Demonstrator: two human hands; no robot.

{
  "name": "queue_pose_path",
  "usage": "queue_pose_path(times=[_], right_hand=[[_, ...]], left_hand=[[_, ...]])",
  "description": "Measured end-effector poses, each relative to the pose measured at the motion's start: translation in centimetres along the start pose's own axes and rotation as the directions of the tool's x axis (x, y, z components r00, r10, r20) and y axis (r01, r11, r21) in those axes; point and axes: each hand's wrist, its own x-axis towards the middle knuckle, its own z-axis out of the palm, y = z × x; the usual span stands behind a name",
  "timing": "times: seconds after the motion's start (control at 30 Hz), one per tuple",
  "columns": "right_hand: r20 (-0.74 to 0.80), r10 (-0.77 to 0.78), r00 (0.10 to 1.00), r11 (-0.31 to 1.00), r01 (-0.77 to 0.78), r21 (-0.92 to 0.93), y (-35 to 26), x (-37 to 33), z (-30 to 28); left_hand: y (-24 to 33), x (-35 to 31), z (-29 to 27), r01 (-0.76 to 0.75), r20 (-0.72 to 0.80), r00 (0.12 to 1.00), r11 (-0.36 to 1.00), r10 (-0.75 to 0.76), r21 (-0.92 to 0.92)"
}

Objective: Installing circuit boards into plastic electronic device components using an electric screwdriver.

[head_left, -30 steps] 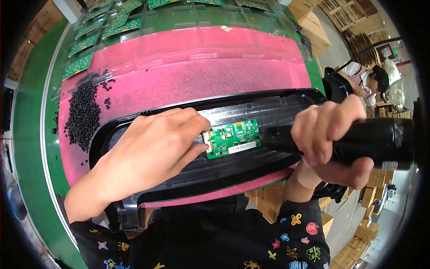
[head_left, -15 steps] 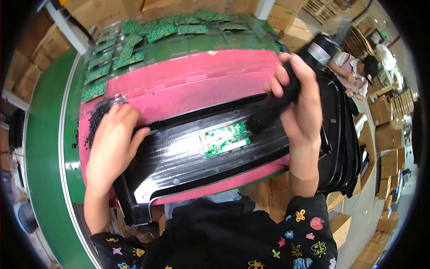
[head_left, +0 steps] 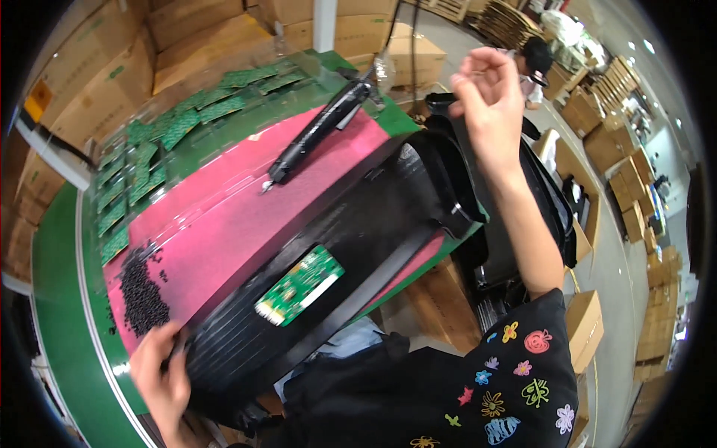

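A long black plastic housing (head_left: 373, 201) lies slanted in front of me, with a green circuit board (head_left: 300, 285) inside it. My left hand (head_left: 160, 373) is at the housing's near left end, fingers bent around its edge; part of the grip is hidden. Raised at the right, above the stacked black parts, my right hand (head_left: 489, 93) holds nothing, its fingers loosely curled and apart. A black electric screwdriver (head_left: 317, 134) with a cable rests tilted over the pink mat (head_left: 224, 231), its tip toward the housing.
Small black screws (head_left: 140, 295) lie heaped at the mat's left. Clear trays with several green circuit boards (head_left: 181, 128) stand along the back of the green table. More black housings (head_left: 515, 243) are stacked at the right. Cardboard boxes (head_left: 216, 45) surround the table; a person (head_left: 534, 63) is beyond.
My right hand has let go of the screwdriver, which now lies over the mat. My left hand has moved nearer, away from the screw heap. The whole view has turned.
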Motion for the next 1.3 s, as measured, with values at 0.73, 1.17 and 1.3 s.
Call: queue_pose_path(times=[0.73,1.17,1.3], right_hand=[[0.134,0.563,0.815,0.275,-0.033,-0.961,22.1,-7.8,-14.1],[0.353,-0.117,0.928,0.502,0.362,-0.786,13.9,-2.6,-19.2],[0.588,-0.028,0.809,0.504,0.519,-0.69,3.4,-5.5,-15.0]], left_hand=[[-14.1,-21.3,-15.7,-0.148,-0.501,0.135,0.483,-0.855,-0.863],[-21.7,-18.9,-15.0,0.598,-0.956,0.269,0.798,-0.121,0.067],[-9.6,-7.3,-10.9,0.068,-0.689,0.666,0.896,0.286,0.438]])
